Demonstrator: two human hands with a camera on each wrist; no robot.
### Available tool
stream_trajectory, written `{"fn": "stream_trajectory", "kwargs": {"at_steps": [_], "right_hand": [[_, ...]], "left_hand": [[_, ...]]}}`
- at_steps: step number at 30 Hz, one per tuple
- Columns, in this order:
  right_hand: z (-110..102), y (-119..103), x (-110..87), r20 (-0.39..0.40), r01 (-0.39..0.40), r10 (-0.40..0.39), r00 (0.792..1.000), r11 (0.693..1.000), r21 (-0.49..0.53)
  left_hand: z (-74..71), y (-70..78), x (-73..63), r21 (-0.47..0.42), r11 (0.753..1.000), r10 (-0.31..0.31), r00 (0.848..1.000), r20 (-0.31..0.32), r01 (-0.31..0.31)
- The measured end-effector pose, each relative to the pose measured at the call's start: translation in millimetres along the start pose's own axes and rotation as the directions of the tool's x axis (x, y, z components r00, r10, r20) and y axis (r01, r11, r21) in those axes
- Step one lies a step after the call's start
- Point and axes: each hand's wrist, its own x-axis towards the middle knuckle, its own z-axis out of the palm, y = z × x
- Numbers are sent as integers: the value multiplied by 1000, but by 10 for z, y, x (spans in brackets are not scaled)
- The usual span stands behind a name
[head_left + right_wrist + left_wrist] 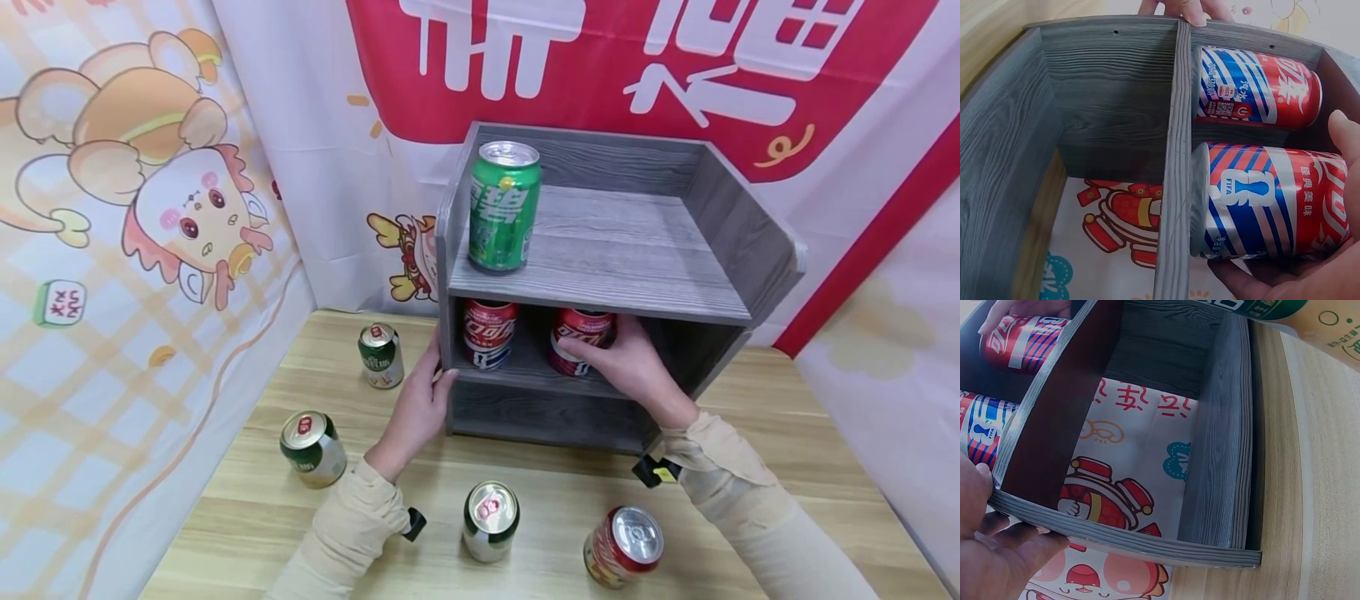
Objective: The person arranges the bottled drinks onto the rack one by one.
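My right hand (633, 362) grips a red cola can (581, 342) standing on the middle shelf of a grey wooden rack (600, 242). In the right wrist view, thumb and fingers lie on both sides of this can (1272, 200), its base on the shelf board. To its left on the same shelf stands a second cola can (489, 333), untouched. My left hand (420, 400) holds the rack's left side panel at its front edge; in the left wrist view the thumb and fingers (1041, 550) lie on either side of that panel.
A green soda can (505, 208) stands on the rack's top board, at the left. On the wooden table are green-and-white cans (381, 357), (313, 450) left of the rack, another such can (491, 521) in front, and a red can (624, 546) at front right. Printed cloth hangs behind.
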Motion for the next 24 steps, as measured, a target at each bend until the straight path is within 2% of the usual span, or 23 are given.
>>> {"fn": "stream_trajectory", "kwargs": {"at_steps": [10,15,20,24], "right_hand": [[-36,-6,-33,16,-17,17,1000,1000,-9],[-89,-2,-118,19,-37,38,999,999,-17],[-169,45,-238,28,-40,39,999,999,37],[-221,103,-335,35,7,-10,999,996,89]], "left_hand": [[17,-12,0,-7,1000,-2,1000,2,2],[20,-17,-1,-1,1000,9,1000,-4,-9],[23,-19,4,3,1000,12,1000,-7,-12],[18,-19,0,3,1000,6,1000,-4,-6]]}}
